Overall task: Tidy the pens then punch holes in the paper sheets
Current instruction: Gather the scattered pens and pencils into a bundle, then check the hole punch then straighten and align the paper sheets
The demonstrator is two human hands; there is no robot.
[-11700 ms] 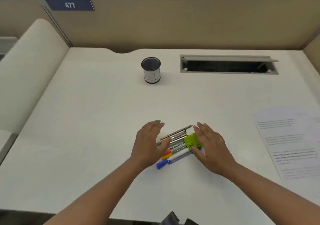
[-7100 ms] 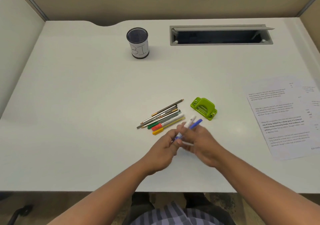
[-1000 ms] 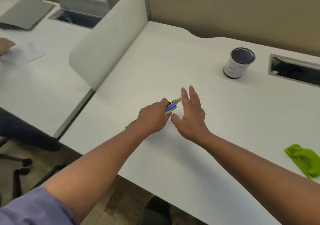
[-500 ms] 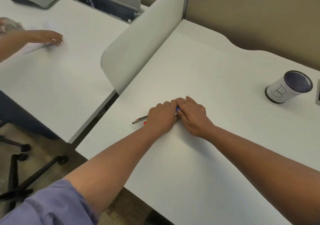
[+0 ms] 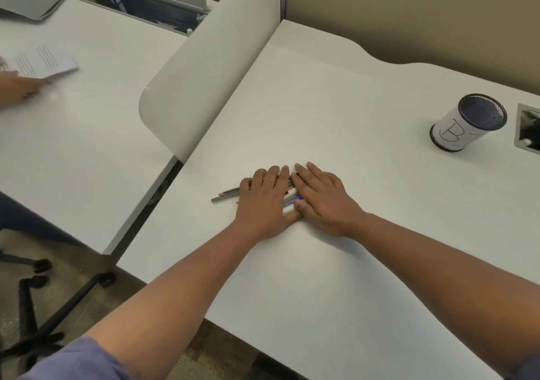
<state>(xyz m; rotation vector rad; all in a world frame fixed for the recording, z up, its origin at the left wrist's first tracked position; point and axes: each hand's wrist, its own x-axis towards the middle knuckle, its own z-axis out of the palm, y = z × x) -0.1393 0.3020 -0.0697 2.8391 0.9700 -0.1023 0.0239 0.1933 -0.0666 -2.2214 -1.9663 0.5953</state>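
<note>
A bundle of pens and pencils [image 5: 226,194] lies on the white desk [image 5: 336,110] near its left side. My left hand [image 5: 264,204] rests flat on top of the bundle, fingers straight. My right hand [image 5: 323,199] lies flat beside it, covering the other ends, with a white and blue marker showing between the two hands. Pencil tips stick out to the left of my left hand. The paper sheets and the hole punch are out of view.
A mesh pen cup [image 5: 467,126] with a white label stands at the back right, beside a cable hatch [image 5: 529,132]. A curved white divider [image 5: 204,66] separates the neighbouring desk, where another person's hand [image 5: 17,87] touches a sheet [image 5: 43,60]. A chair base [image 5: 43,300] stands lower left.
My left hand gripped the pens a second ago with my right hand raised open; both hands have come down and now lie flat over the bundle on the desk. The view swung left.
</note>
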